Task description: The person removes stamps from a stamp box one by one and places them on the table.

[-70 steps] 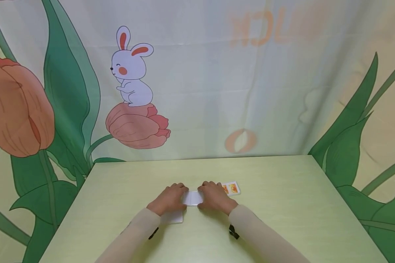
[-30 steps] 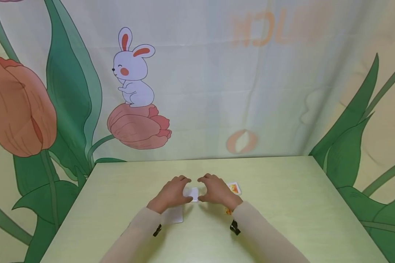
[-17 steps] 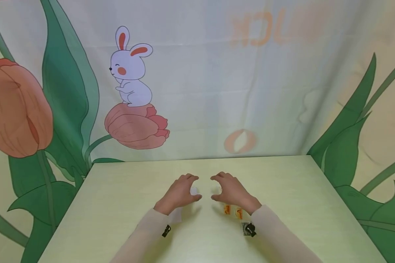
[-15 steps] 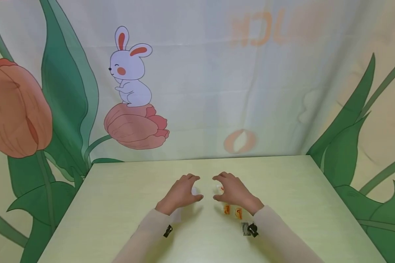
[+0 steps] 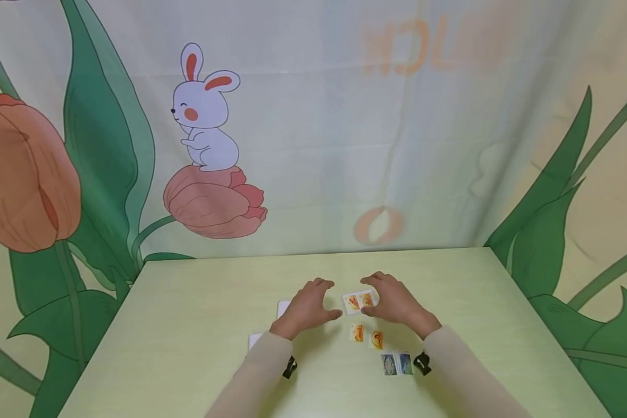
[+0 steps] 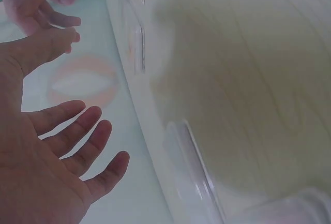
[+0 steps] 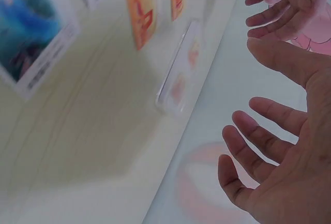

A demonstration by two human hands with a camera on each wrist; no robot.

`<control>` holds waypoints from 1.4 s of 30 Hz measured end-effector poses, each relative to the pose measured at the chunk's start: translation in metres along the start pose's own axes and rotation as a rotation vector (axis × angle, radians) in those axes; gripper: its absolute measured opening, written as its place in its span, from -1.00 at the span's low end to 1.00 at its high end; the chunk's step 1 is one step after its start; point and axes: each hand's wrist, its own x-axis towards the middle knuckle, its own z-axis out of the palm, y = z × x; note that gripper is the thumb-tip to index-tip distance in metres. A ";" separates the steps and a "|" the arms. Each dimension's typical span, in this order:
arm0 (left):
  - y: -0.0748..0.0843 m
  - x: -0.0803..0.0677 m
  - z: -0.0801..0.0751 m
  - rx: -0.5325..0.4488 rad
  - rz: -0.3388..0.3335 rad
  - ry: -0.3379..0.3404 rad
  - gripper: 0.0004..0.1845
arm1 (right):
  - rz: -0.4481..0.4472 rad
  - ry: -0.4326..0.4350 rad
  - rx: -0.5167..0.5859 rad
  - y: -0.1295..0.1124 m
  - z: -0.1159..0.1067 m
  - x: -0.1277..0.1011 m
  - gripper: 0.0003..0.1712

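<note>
From the head camera, both hands hover low over a pale green table (image 5: 449, 290). Between them lies a clear case holding two orange cards (image 5: 360, 301), just beside the right hand (image 5: 397, 302); the left hand (image 5: 308, 305) hangs near it, with a white case (image 5: 283, 307) behind it. More orange cards (image 5: 366, 335) and blue cards (image 5: 396, 364) lie nearer the person.

At the left wrist, the left hand's fingers (image 6: 88, 131) are spread and hold nothing.

At the right wrist, the right hand's fingers (image 7: 258, 131) are likewise loose and empty, the clear case (image 7: 178, 74) apart from them.

Handling it well probably means pinching the case by its thin edges so the cards stay flat inside.
</note>
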 end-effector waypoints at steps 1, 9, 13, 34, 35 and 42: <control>0.000 0.001 0.002 -0.004 -0.002 0.000 -0.26 | -0.003 -0.003 -0.001 0.003 0.000 0.000 -0.26; 0.003 0.012 0.016 -0.037 -0.003 0.005 -0.20 | 0.004 -0.045 0.024 0.027 0.003 0.004 -0.24; 0.003 0.016 0.024 -0.027 -0.004 0.014 -0.20 | 0.013 -0.065 0.039 0.041 0.010 0.007 -0.22; -0.005 0.034 0.053 0.087 -0.067 -0.008 -0.18 | 0.032 -0.151 0.059 0.065 0.025 0.021 -0.17; -0.004 0.034 0.052 0.086 -0.067 -0.009 -0.19 | 0.039 -0.156 0.072 0.064 0.026 0.022 -0.18; 0.000 0.035 0.051 0.072 -0.056 -0.006 -0.23 | 0.035 -0.163 0.090 0.064 0.030 0.028 -0.25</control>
